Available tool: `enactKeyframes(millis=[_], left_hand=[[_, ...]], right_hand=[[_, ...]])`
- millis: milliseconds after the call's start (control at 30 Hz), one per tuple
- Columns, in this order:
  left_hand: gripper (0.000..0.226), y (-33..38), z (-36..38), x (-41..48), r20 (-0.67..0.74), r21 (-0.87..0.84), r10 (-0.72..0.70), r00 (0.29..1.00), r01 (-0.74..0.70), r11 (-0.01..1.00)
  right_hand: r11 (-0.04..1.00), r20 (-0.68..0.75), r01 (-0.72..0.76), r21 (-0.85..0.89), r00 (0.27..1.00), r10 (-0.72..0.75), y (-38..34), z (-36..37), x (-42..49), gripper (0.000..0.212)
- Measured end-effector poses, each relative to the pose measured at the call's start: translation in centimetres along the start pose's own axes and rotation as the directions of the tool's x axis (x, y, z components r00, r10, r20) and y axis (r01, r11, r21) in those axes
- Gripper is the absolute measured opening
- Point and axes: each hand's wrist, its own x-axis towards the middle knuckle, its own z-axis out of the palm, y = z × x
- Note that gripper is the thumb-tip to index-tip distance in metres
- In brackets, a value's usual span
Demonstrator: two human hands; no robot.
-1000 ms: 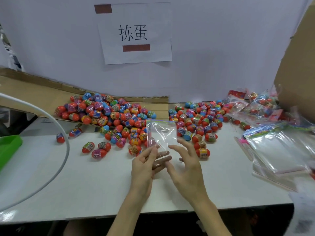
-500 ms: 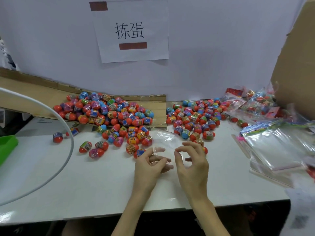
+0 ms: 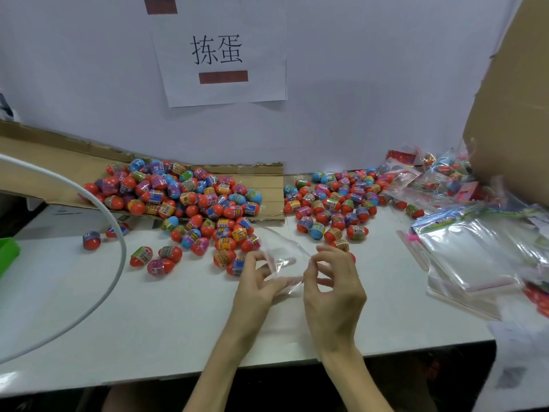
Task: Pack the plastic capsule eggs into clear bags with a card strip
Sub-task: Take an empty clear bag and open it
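Capsule eggs (image 3: 190,200) lie heaped on a cardboard flap (image 3: 273,188) at the left, pointing every way. Near the front of the table (image 3: 148,316), the left hand (image 3: 255,289) pinches a clear bag (image 3: 285,251) whose long axis runs away from the person toward the eggs. The right hand (image 3: 332,286) pinches the bag's near end too. A second egg heap (image 3: 332,203) lies behind, and a bag stack (image 3: 475,257) sits far right.

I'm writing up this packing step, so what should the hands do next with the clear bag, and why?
Probably pull the clear bag open at its mouth. The left hand and right hand each pinch its edges, it looks empty, and loose capsule eggs lie just beyond it on the table.
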Motion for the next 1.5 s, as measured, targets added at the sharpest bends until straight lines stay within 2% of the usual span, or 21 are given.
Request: enactKeyframes(millis=[67,200,267,333,400,467,567,600,667,800,900,1000,1067,1133,1200,1233,1267,1333,1367,1433,1500], left_hand=[[0.051,0.0,0.0,0.0,0.071,-0.029,-0.019,0.997,0.021,0.999],[0.072,-0.2,0.5,-0.6,0.228,0.178,0.024,0.973,-0.066,0.982],[0.074,0.0,0.8,-0.8,0.26,0.227,0.023,0.965,-0.085,0.97],[0.076,0.0,0.7,-0.9,0.285,0.253,0.012,0.958,-0.088,0.963],[0.081,0.1,0.5,-0.8,0.338,0.22,0.009,0.941,-0.089,0.971],[0.101,0.6,0.1,-0.3,0.382,0.161,-0.007,0.924,-0.059,0.985],[0.147,1.6,0.3,0.6,0.308,-0.072,-0.131,0.942,0.16,0.984],[0.147,1.8,0.2,0.8,0.312,-0.15,-0.153,0.938,0.207,0.967],[0.116,1.7,-0.4,0.3,0.357,-0.247,-0.132,0.925,0.23,0.941],[0.067,1.3,-0.9,0.3,0.299,-0.456,-0.134,0.945,0.264,0.85],[0.046,1.5,0.3,1.2,0.292,-0.614,-0.247,0.924,0.379,0.693],[0.041,1.3,1.2,1.7,0.298,-0.667,-0.268,0.916,0.401,0.628],[0.044,1.1,1.6,2.1,0.247,-0.669,-0.291,0.924,0.38,0.639],[0.047,0.8,1.6,2.5,0.189,-0.713,-0.303,0.934,0.343,0.612],[0.055,0.5,1.2,2.8,0.159,-0.752,-0.289,0.944,0.305,0.584],[0.057,0.4,1.1,2.9,0.153,-0.759,-0.284,0.946,0.297,0.579],[0.057,0.4,1.0,2.9,0.147,-0.762,-0.284,0.947,0.292,0.579],[0.051,0.4,1.0,3.1,0.139,-0.771,-0.286,0.948,0.285,0.57],[0.047,0.3,0.9,3.1,0.139,-0.777,-0.288,0.948,0.284,0.562],[0.042,0.1,0.8,3.2,0.131,-0.79,-0.288,0.949,0.276,0.548],[0.04,0.0,0.8,3.3,0.122,-0.793,-0.274,0.954,0.26,0.551]], right_hand=[[1.0,0.037,0.007,-0.007,0.999,-0.006,0.0,0.0,0.0,0.033],[0.995,0.114,-0.037,-0.095,0.992,0.048,0.1,0.2,0.4,0.04],[0.991,0.07,-0.128,-0.044,0.989,0.131,0.3,0.2,0.7,0.04],[0.991,0.012,-0.135,-0.003,0.991,0.135,0.3,0.0,0.8,0.039],[0.999,0.027,-0.048,-0.007,0.998,0.048,0.1,-0.1,0.6,0.037],[0.999,0.092,0.047,-0.009,0.995,-0.046,-0.1,0.0,0.3,0.039],[0.989,0.146,0.145,-0.028,0.979,-0.139,-0.1,0.0,0.1,0.042],[0.986,0.158,0.162,-0.033,0.975,-0.155,-0.1,0.0,0.0,0.042],[0.983,0.198,0.179,-0.034,0.965,-0.169,-0.1,-0.2,0.0,0.042],[0.974,0.299,0.224,-0.027,0.932,-0.206,-0.4,-0.2,0.1,0.037],[0.975,0.338,0.213,-0.057,0.923,-0.182,-0.5,-0.1,0.5,0.036],[0.989,0.373,0.136,-0.061,0.922,-0.104,-0.4,-0.3,1.0,0.03],[0.994,0.47,0.1,-0.032,0.88,-0.073,-0.3,-0.9,1.2,0.051],[0.999,0.455,0.031,0.021,0.89,-0.037,0.2,-1.8,1.3,0.063],[0.994,0.255,-0.103,0.04,0.963,0.089,1.2,-2.8,2.1,0.052],[0.986,0.167,-0.165,-0.018,0.972,0.166,1.7,-3.2,2.7,0.046],[0.968,0.141,-0.22,-0.12,0.962,0.236,2.3,-3.6,3.5,0.043],[0.913,0.249,-0.268,-0.307,0.904,0.348,3.3,-4.2,4.4,0.043],[0.901,0.31,-0.265,-0.342,0.874,0.375,3.6,-4.4,4.6,0.04],[0.907,0.346,-0.273,-0.322,0.857,0.381,3.6,-4.6,4.7,0.03],[0.915,0.291,-0.336,-0.221,0.873,0.391,2.8,-5.0,4.3,0.028]])
